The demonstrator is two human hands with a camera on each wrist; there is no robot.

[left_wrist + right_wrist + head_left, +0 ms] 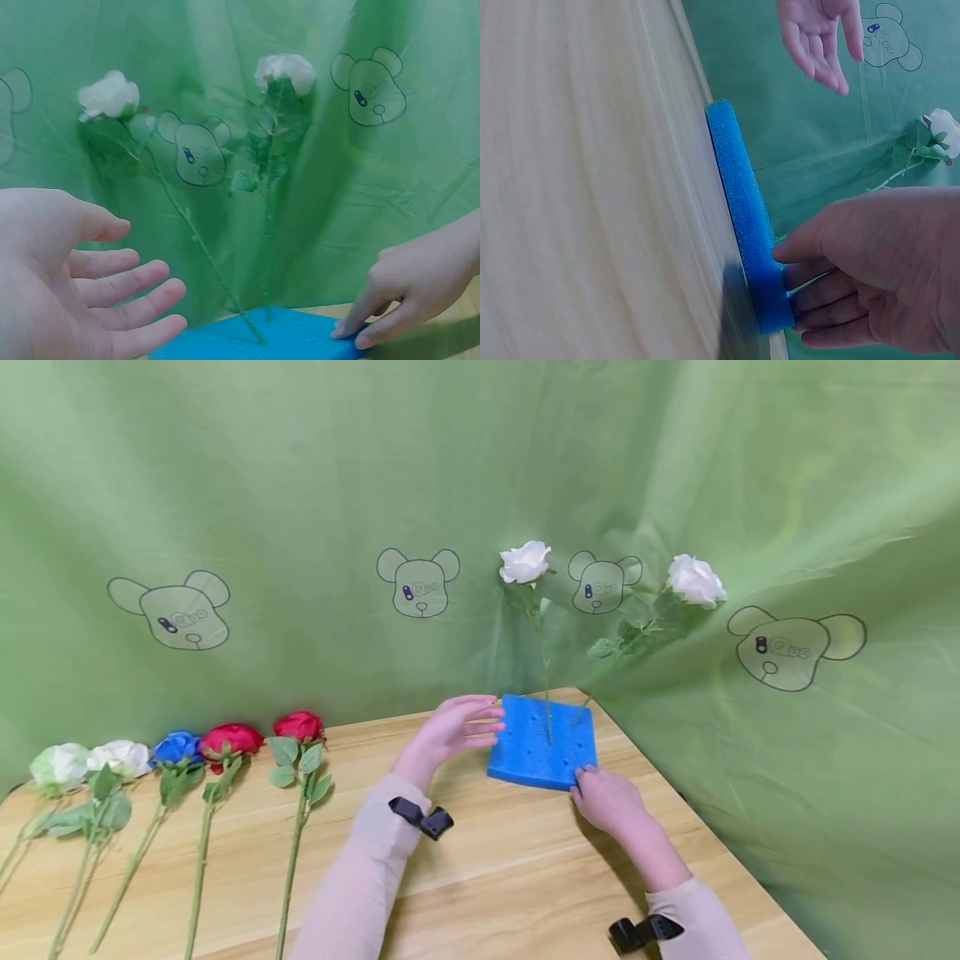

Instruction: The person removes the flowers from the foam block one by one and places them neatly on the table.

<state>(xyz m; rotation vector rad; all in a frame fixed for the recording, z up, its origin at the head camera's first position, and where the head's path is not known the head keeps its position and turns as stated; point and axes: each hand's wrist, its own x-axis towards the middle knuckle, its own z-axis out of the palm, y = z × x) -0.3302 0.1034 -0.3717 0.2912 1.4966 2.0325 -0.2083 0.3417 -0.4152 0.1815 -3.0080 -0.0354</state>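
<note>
A blue foam block [517, 760] with small holes lies on the table at the right. Two white artificial roses stand in it: one white rose [525, 562] rises from near its middle, while the other white rose [696, 581] leans right from its back right corner. My right hand [609, 799] holds the block's front right corner between thumb and fingers. Beside the block's left edge is my left hand [453, 727], its fingers extended and spread with nothing in them. In the left wrist view the left hand [82, 285] shows its palm.
At the left of the wooden table [465, 893] lie several artificial roses: a red rose [298, 727], a larger red rose [231, 739], a blue rose [178, 748], and white ones [120, 758]. A green curtain [315, 485] with bear drawings hangs behind and to the right.
</note>
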